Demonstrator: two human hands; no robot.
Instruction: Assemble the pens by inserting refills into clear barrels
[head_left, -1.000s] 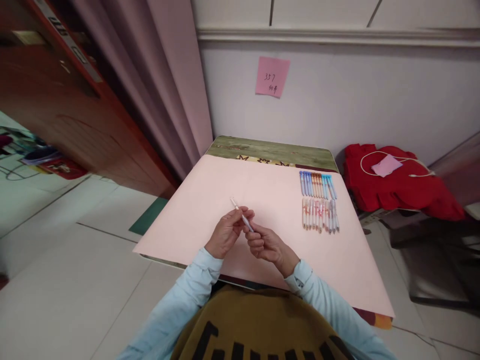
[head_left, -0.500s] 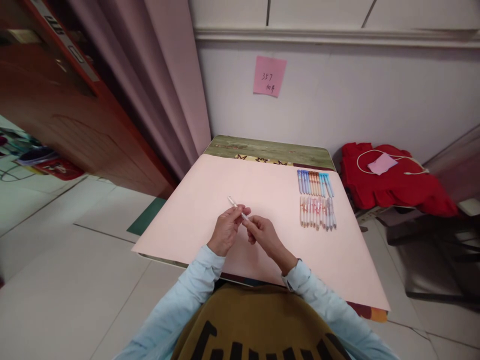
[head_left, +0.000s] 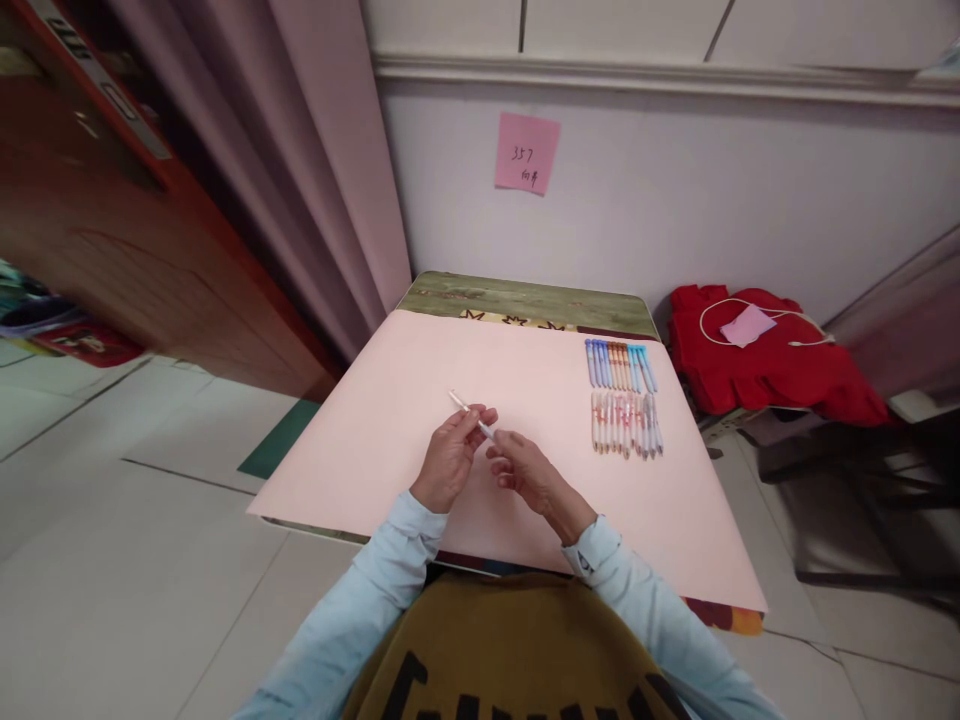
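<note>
A slim white pen (head_left: 458, 401) is held aslant over the pink-covered table (head_left: 360, 440), its far end pointing up and left. My left hand (head_left: 447, 462) is closed, with thumb and fingers pinching the pen's middle. My right hand (head_left: 531, 474) pinches the near end between thumb and forefinger, its other fingers curled loosely below. The fingertips partly hide that end of the pen. To the right lie two rows of pens: blue, brown and light-blue colored pens (head_left: 619, 365) behind, and clear or whitish pens (head_left: 627, 425) in front.
A pink note (head_left: 527, 153) is stuck to the wall behind the table. Right of the table, a red cloth (head_left: 705, 370) carries a white cable (head_left: 705, 318) and a pink paper (head_left: 748, 325). A dark stool frame (head_left: 832, 500) stands there too. A curtain (head_left: 337, 150) and wooden door (head_left: 150, 270) border the left.
The view has shifted slightly. My right hand's lower fingers have loosened and spread a little, while both hands remain on the pen.
</note>
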